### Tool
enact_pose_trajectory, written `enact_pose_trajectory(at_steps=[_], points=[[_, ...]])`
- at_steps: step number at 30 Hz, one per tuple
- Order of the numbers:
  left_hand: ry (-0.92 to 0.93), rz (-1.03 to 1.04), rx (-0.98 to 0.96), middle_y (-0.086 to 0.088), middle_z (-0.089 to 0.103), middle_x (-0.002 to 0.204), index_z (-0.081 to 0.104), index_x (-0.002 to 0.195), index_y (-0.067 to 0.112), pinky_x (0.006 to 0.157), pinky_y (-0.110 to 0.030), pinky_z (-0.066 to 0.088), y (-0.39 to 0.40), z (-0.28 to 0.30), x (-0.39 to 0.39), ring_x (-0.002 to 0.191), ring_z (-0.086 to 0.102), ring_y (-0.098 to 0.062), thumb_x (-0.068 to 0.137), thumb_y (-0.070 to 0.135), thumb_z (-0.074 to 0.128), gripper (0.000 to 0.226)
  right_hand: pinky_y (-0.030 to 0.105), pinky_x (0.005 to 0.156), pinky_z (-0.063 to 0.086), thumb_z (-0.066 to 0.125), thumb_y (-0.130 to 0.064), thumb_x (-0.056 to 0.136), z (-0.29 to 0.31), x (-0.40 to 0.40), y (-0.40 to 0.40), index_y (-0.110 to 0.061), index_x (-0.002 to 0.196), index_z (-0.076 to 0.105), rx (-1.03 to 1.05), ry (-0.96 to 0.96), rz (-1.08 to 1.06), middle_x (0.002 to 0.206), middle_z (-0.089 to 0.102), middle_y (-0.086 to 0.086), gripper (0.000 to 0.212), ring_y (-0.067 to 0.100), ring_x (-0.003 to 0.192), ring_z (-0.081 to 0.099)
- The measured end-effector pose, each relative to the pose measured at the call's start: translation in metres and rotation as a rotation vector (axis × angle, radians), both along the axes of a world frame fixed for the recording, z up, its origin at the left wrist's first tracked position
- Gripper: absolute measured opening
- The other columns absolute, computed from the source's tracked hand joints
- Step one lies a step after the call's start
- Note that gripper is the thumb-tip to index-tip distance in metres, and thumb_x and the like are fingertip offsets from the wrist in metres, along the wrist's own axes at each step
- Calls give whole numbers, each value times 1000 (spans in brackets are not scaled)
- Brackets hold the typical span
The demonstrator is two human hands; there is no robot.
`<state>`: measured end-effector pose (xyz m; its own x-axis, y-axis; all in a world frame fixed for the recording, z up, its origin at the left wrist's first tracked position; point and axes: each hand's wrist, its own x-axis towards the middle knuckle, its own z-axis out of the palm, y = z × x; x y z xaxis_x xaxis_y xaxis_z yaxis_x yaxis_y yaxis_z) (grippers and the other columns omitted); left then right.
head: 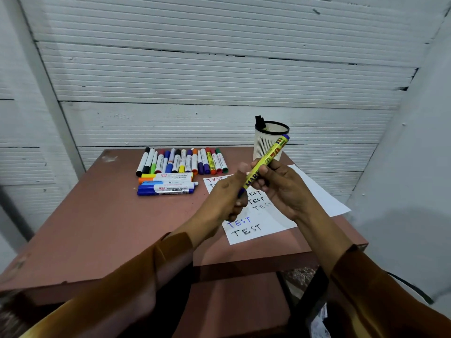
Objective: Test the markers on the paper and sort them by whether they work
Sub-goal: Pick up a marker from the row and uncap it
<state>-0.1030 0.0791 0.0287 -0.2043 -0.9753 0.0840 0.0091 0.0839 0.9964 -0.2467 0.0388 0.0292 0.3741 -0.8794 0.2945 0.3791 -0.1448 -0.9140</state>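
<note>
A yellow marker (267, 161) with blue ends is held tilted above the paper (258, 225), its far end pointing up to the right. My right hand (278, 189) grips its barrel. My left hand (227, 198) is closed around its lower blue cap end. The paper carries the word TEST written several times in red, black and blue. A row of several markers (181, 161) lies at the back of the table, and a few more lie crosswise (167, 184) in front of that row.
A white slotted pen cup (268, 142) with a black rim stands at the back right and holds a black object. The reddish-brown table (97, 228) ends just below my forearms. A corrugated white wall rises behind it.
</note>
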Motion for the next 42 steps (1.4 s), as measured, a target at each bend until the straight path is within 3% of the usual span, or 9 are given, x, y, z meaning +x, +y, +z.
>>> enact_pose_trajectory(at_steps=[2, 4, 5, 7, 10, 13, 18, 27, 42], points=[[23, -44, 144, -2, 50, 57, 53, 82, 22, 41, -18, 23, -10, -1, 8, 40, 32, -12, 93, 58, 27, 47, 17, 54, 45, 82, -39, 59, 0, -5, 0, -15, 90, 67, 31, -55, -24, 70, 65, -1, 42, 9, 58, 58], [-64, -10, 154, -7, 59, 81, 51, 91, 16, 44, -22, 32, -20, -8, 18, 48, 45, -14, 98, 30, 40, 19, 23, 57, 52, 71, -35, 68, -1, -11, 1, -15, 93, 55, 88, -97, -48, 84, 71, 7, 36, 20, 67, 67], [-209, 3, 104, -6, 58, 93, 49, 96, 14, 50, -22, 37, -23, -14, 25, 57, 49, -13, 95, 13, 45, 5, 27, 59, 55, 64, -32, 74, -2, -13, 2, -16, 93, 51, 122, -105, -66, 90, 72, 11, 28, 26, 72, 70], [-597, 33, -89, -3, 53, 107, 48, 103, 16, 66, -20, 40, -27, -30, 38, 78, 49, -11, 88, -5, 45, 26, 31, 62, 57, 56, -24, 80, -7, -15, 3, -17, 91, 49, 167, -111, -132, 89, 70, 15, 15, 32, 76, 70], [-948, 75, -352, 2, 46, 107, 55, 111, 22, 77, -21, 38, -28, -48, 52, 88, 45, -10, 91, 8, 47, 26, 25, 55, 54, 60, -5, 82, -20, -16, 0, -13, 80, 47, 148, -29, -315, 71, 63, 9, 16, 24, 63, 68], [-1093, 80, -493, -1, 50, 108, 60, 116, 26, 75, -25, 42, -31, -57, 54, 91, 48, -13, 93, 26, 50, 25, 22, 50, 52, 59, 3, 86, -32, -18, -4, -10, 80, 49, 135, 102, -442, 68, 59, 10, 17, 20, 56, 65], [-1139, 100, -599, -3, 52, 108, 59, 121, 26, 68, -24, 39, -34, -61, 55, 91, 51, -15, 94, 33, 47, 30, 23, 63, 53, 61, 3, 84, -43, -15, -5, -8, 75, 53, 152, 221, -514, 71, 61, 11, 17, 20, 62, 63], [-1092, 134, -640, -1, 53, 103, 62, 115, 26, 58, -17, 31, -36, -68, 59, 82, 51, -13, 92, 33, 51, 26, 25, 57, 37, 59, 4, 73, -45, -12, -3, -13, 64, 42, 72, 566, -640, 59, 44, 4, 25, 16, 56, 43], [-1081, 135, -625, -1, 53, 102, 63, 113, 26, 61, -23, 33, -36, -68, 59, 81, 47, -11, 92, 32, 52, 25, 20, 55, 38, 59, 2, 75, -43, -6, 5, -13, 62, 44, 1, 683, -628, 54, 51, 0, 25, 7, 51, 50]])
